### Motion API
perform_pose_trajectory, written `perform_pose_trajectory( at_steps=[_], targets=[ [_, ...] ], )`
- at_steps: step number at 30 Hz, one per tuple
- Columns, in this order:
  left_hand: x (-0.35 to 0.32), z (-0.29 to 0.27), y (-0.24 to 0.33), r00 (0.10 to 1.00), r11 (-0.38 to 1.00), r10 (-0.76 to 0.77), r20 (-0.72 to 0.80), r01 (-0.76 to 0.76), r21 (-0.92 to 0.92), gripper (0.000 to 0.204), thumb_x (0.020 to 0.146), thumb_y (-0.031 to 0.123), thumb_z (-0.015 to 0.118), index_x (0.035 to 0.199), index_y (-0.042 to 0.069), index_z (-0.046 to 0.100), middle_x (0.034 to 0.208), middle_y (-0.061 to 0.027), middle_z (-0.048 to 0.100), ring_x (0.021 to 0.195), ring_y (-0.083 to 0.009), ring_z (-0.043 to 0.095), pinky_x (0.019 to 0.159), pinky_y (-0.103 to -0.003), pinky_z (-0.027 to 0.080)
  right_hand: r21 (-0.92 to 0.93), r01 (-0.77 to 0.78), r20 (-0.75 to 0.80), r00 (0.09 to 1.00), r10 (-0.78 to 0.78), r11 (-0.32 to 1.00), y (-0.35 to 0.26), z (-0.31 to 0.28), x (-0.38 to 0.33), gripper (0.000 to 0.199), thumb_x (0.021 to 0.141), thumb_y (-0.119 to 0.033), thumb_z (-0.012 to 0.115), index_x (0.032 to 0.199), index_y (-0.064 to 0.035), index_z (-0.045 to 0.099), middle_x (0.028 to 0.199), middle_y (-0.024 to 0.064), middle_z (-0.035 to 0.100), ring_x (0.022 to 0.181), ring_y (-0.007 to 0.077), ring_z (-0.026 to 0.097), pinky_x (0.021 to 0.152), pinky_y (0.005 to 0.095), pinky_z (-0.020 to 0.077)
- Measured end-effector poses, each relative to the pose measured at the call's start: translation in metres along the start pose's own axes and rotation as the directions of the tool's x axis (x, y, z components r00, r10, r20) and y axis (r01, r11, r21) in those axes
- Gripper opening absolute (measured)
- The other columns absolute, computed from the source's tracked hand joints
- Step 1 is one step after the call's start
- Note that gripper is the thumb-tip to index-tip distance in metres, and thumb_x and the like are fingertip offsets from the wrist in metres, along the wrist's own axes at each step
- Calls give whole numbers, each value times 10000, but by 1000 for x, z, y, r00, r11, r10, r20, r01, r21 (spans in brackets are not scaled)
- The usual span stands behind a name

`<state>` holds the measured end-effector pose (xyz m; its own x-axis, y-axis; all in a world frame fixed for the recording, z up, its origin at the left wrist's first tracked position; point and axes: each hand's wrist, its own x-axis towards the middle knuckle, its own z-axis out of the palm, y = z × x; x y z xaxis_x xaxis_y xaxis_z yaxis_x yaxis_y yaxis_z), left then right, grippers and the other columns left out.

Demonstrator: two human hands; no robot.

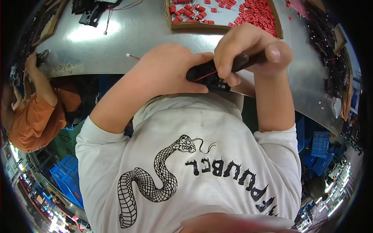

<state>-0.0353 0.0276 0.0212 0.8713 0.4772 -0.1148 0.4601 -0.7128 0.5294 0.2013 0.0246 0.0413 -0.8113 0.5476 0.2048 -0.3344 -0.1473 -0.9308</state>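
Close to my body, at the table's near edge, my left hand (169, 70) grips a black plastic housing (211, 79) between thumb and fingers. A thin red wire (206, 75) runs across the housing, and a white plug (128, 55) on a red lead sticks out beyond my left wrist. My right hand (252, 48) is curled over the housing's right end. Its fingers are closed around a dark elongated tool (252, 61), whose exact kind I cannot make out. Part of the housing is hidden under the right fingers.
A shallow cardboard tray (194, 26) of small red plastic parts stands beyond my hands on the metal table (155, 37). Black parts with wires (92, 15) lie at the far left, and more black parts (324, 39) at the right. A person in orange (37, 120) works at the left.
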Motion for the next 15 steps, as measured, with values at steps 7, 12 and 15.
perform_pose_trajectory(
  at_steps=[7,12,15],
  targets=[
    [-7,11,16,987,988,-150,-50,148,-37,706,804,545,761,1377,166,596,815,-167,685,810,-373,681,746,-476,542,-238,414,-637,617,-463,879,2,68,-47,947,798,-686,533,1281,128,556,1023,193,587,909,251,528,775,373,400],
    [-7,15,13,984,986,-158,-84,153,-61,707,812,574,741,1380,177,596,827,-165,676,837,-368,683,752,-474,543,-263,487,-615,580,-534,833,35,58,-42,930,829,-640,571,1307,157,529,1084,221,613,975,275,574,860,363,445],
    [-8,16,15,983,986,-162,-88,159,-39,712,813,580,738,1383,178,594,838,-158,675,848,-365,684,759,-475,544,-281,556,-548,576,-606,783,39,48,-46,907,827,-620,621,1284,157,534,1094,230,614,974,279,573,861,366,447]
  ],
)
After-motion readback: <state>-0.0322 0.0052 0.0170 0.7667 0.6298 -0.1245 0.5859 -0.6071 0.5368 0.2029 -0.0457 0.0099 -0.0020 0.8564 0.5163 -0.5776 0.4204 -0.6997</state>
